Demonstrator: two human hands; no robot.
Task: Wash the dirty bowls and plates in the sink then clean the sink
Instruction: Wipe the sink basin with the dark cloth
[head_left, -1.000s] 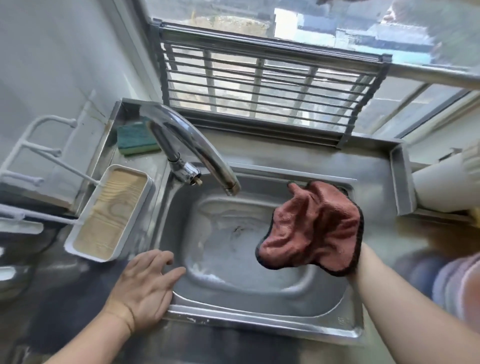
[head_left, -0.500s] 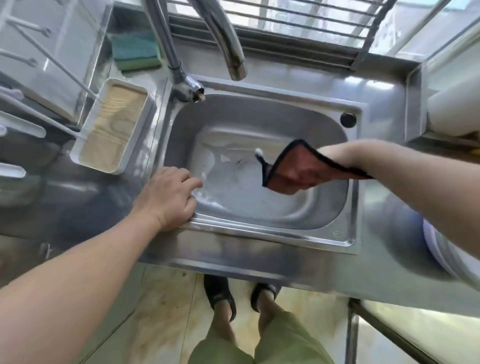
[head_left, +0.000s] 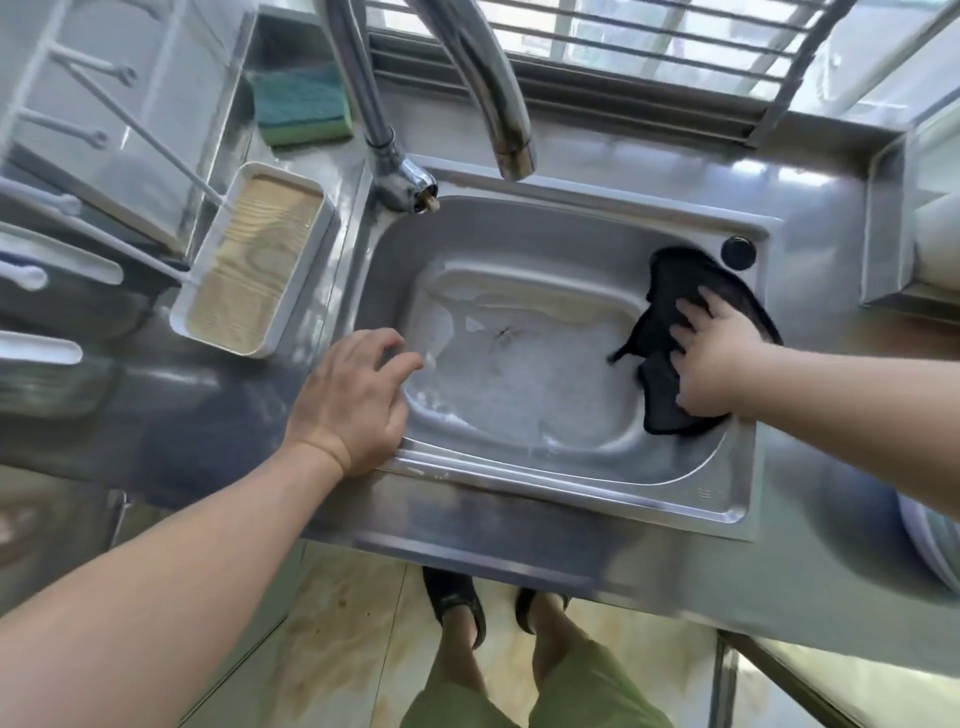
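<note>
The steel sink (head_left: 571, 501) holds shallow soapy water and foam (head_left: 519, 369) on its bottom; no bowls or plates are in it. My right hand (head_left: 719, 358) lies flat with spread fingers on a cloth (head_left: 672, 280), pressing it against the sink's right inner wall. The cloth shows its dark side here. My left hand (head_left: 353, 400) rests on the sink's left rim, its fingers relaxed over the edge and holding nothing.
The faucet (head_left: 501, 109) arches over the sink's back edge. A green sponge (head_left: 301, 104) lies at the back left, beside a white tray (head_left: 254, 265) and a white rack (head_left: 78, 218). A black knob (head_left: 738, 252) sits on the back right rim. My feet stand below the counter.
My right hand brought the cloth down from mid-air and now presses it on the sink's right wall, dark side up. The view tilted downward. My left hand stayed on the rim.
</note>
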